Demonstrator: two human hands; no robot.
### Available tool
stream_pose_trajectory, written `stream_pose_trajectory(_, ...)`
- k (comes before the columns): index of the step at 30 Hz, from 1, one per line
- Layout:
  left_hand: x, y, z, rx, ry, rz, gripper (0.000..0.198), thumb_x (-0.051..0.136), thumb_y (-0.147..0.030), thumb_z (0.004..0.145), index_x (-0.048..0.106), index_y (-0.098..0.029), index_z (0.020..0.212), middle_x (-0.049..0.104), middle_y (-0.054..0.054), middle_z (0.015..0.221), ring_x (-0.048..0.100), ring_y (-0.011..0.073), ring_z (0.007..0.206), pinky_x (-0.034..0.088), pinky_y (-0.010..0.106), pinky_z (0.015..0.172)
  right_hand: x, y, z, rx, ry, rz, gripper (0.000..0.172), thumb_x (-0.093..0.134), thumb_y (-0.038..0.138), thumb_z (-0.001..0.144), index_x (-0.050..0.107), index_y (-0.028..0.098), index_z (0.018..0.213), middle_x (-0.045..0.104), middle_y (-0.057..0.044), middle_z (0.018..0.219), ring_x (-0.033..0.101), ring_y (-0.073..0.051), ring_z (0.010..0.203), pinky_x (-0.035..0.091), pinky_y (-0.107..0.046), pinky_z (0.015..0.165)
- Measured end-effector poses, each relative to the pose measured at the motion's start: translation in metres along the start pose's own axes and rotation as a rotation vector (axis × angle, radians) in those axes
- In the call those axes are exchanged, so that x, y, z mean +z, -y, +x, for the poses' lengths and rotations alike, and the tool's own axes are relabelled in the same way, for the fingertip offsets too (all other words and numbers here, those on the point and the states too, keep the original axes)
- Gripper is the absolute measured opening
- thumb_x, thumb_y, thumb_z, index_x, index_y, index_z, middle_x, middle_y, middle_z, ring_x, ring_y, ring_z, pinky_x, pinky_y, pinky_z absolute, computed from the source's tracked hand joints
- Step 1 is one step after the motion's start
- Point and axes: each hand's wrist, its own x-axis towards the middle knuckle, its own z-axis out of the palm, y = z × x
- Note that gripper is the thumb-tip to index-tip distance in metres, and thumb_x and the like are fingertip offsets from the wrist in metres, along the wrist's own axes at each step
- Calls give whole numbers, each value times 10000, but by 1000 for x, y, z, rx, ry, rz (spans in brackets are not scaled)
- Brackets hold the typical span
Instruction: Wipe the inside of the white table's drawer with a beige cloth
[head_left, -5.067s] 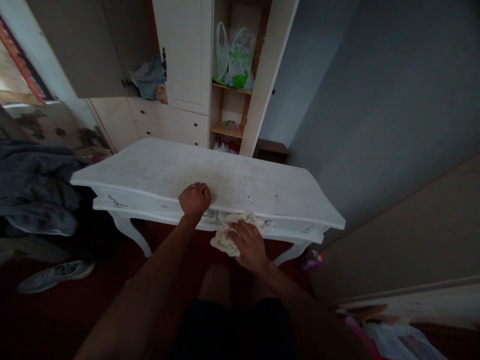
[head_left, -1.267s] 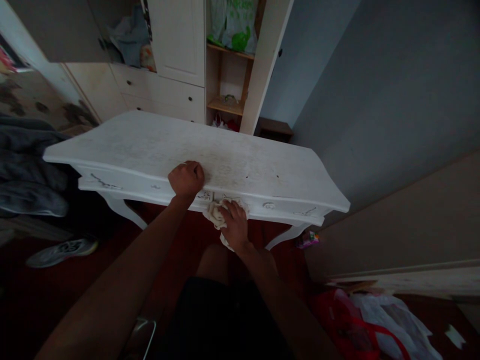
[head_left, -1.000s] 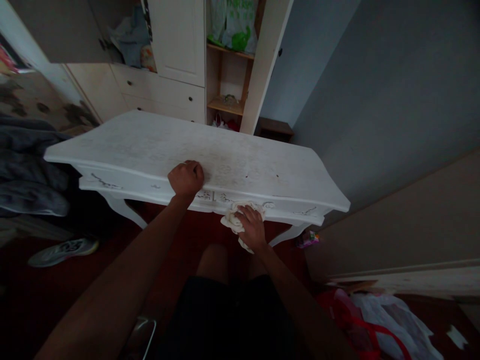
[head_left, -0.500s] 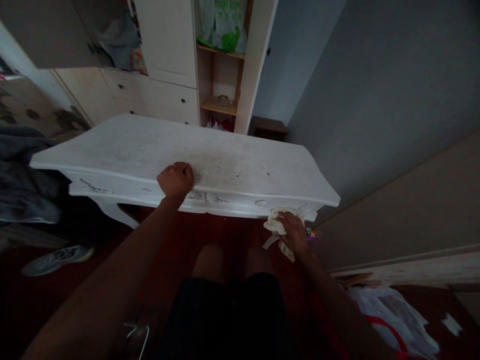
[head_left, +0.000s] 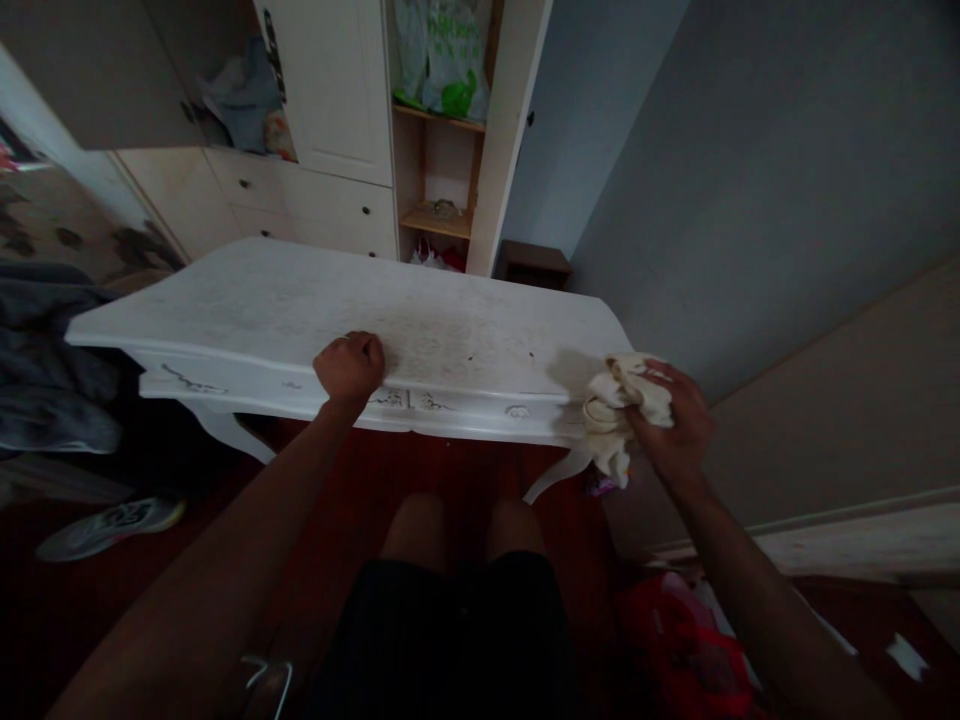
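A white table [head_left: 300, 290] with curved legs and carved drawer fronts stands before me, its top smudged grey in the middle. My left hand [head_left: 349, 368] rests as a closed fist on its front edge; nothing shows inside the fist. At the table's right front corner, my right hand [head_left: 679, 420] grips a crumpled cream cloth [head_left: 619, 405]. The cloth hangs down in folds and hides that corner. Whether it touches the table there I cannot tell.
Behind the table is a white wardrobe [head_left: 337, 100] with an open door and a plastic bag [head_left: 450, 60] on a shelf. A grey wall [head_left: 787, 200] rises at right. On the floor lie a shoe [head_left: 112, 525] and a red bag [head_left: 682, 640]. Grey clothing [head_left: 52, 350] hangs at left.
My right hand has moved up and to the right with the cloth, from the drawer front to the table's right corner. My left fist stays on the front edge.
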Motion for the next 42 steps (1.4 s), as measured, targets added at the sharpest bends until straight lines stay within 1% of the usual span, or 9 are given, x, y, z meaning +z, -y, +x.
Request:
stream_pose_trajectory(1,0,0,0,0,-2,3,406,362,-333,888,733,-168,880,717,124,835,615,239,715,370,330,626,0,0,19,-32,-72,-20,351,686,288,802,629,269,1149,649,-91,1213,610,-301,1138,493,-552,985)
stream_pose_trajectory(3,0,0,0,2,-2,8,407,363,-332,889,736,-168,882,713,123,825,613,237,706,369,328,624,7,-4,53,-76,-141,-44,372,664,282,812,605,259,1179,626,-95,1243,582,-303,1173,465,-563,1015)
stream_pose_trajectory(5,0,0,0,3,6,15,407,364,-328,891,738,-166,882,713,124,826,615,236,703,365,327,620,22,-8,79,-92,-150,-75,369,630,291,837,581,253,1201,596,-101,1285,546,-306,1217,452,-568,1020)
stream_pose_trajectory(7,-1,0,0,8,14,26,403,367,-323,892,738,-166,879,716,125,835,620,236,702,359,324,612,45,-14,95,-95,-85,-112,360,600,301,857,567,249,1211,569,-104,1323,512,-312,1255,431,-569,1029)
stream_pose_trajectory(10,-1,0,0,12,11,37,397,368,-318,896,738,-172,884,723,122,848,628,238,712,352,322,602,87,-20,96,-124,90,-124,361,588,285,855,566,242,1212,550,-99,1357,486,-302,1274,396,-533,1066)
stream_pose_trajectory(13,0,1,1,14,9,32,394,369,-314,898,739,-180,884,726,117,850,634,242,721,351,324,600,126,-22,80,-134,231,-114,372,593,268,838,573,217,1206,558,-111,1350,491,-291,1254,406,-490,1058)
stream_pose_trajectory(17,0,2,1,15,17,13,377,376,-296,892,737,-191,864,726,106,849,640,241,734,351,322,604,153,-24,63,-20,229,-151,414,601,270,819,559,211,1227,561,-119,1348,488,-296,1243,415,-480,1038)
stream_pose_trajectory(30,1,2,1,15,8,-6,352,383,-293,895,718,-201,839,729,101,862,641,239,758,346,321,608,155,-29,58,55,180,-99,436,597,283,811,533,221,1238,566,-110,1349,498,-296,1231,428,-483,1024)
stream_pose_trajectory(42,-1,1,0,24,10,-7,343,388,-280,884,719,-207,836,732,91,868,638,223,754,353,313,612,158,-32,56,40,155,-100,437,589,322,827,506,235,1247,572,-112,1334,505,-302,1224,419,-499,1029)
